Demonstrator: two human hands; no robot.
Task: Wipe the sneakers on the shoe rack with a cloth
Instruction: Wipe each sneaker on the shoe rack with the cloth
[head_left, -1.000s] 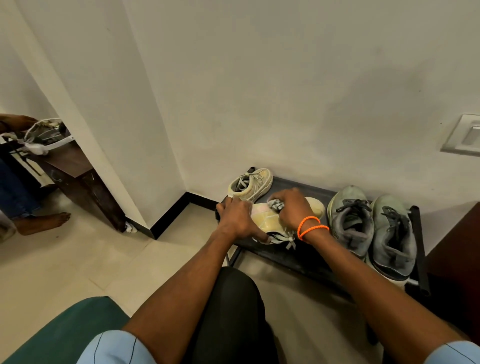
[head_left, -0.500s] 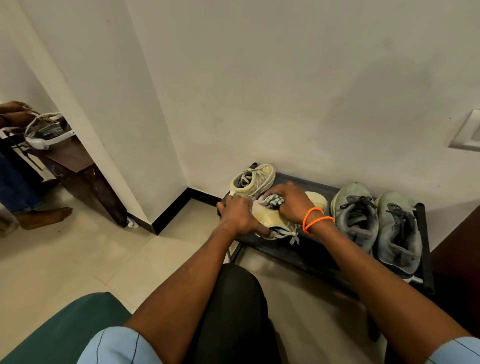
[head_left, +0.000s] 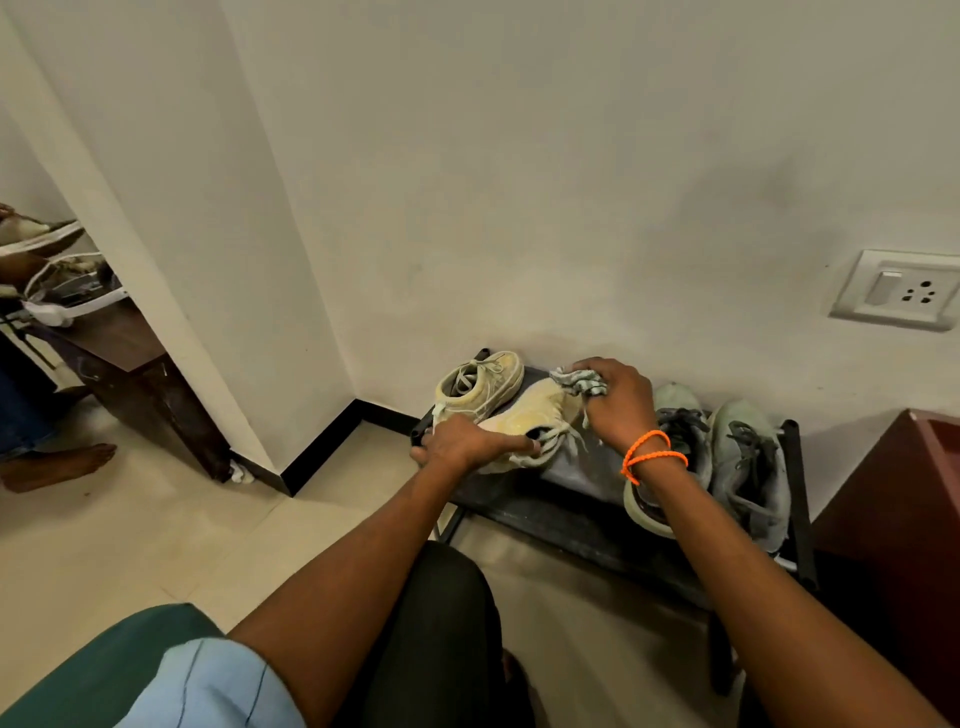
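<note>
Right hand (head_left: 618, 402) bunching striped cloth (head_left: 579, 383) on pale knit sneaker (head_left: 540, 415)

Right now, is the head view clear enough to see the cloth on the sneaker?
Head view: soft even light, no glare; wide-angle bending at the edges; slight softness, yet the cloth under the right hand and the yellow sneaker read clearly; rack dark underneath.

Bare shelf (head_left: 587, 462) lies open between the two hands; a second cream sneaker (head_left: 480, 384) crowds behind the held one, grey sneakers (head_left: 727, 457) block rightward.
</note>
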